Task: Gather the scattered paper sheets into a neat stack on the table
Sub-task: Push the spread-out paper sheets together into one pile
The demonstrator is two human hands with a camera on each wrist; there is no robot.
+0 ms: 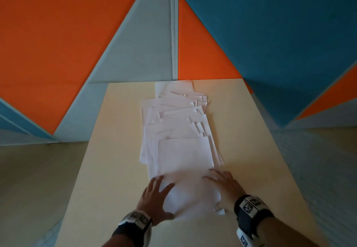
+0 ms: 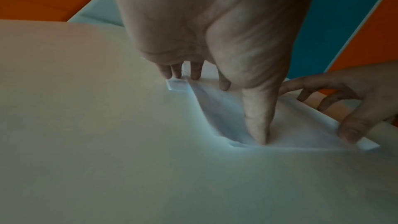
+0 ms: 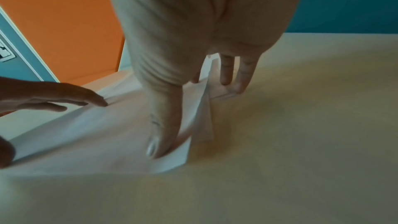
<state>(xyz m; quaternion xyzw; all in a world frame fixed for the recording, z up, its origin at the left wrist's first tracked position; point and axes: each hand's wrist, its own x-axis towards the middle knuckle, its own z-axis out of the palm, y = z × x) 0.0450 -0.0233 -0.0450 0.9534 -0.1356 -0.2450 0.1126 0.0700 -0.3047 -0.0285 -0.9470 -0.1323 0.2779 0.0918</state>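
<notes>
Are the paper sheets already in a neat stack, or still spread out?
Still spread: the paper sheets overlap in a long, uneven row.

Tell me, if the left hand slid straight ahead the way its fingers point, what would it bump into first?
Probably more paper. The left hand lies flat on the near end of the paper sheets, fingers pointing up the table. Straight ahead lie the overlapping sheets farther along the spread; beyond them, the wall panels.

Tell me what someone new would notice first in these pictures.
A long fanned spread of white paper sheets runs down the middle of the beige table. At its near end, the left hand and right hand press flat on either side. Behind rises a bold orange and blue wall.
</notes>
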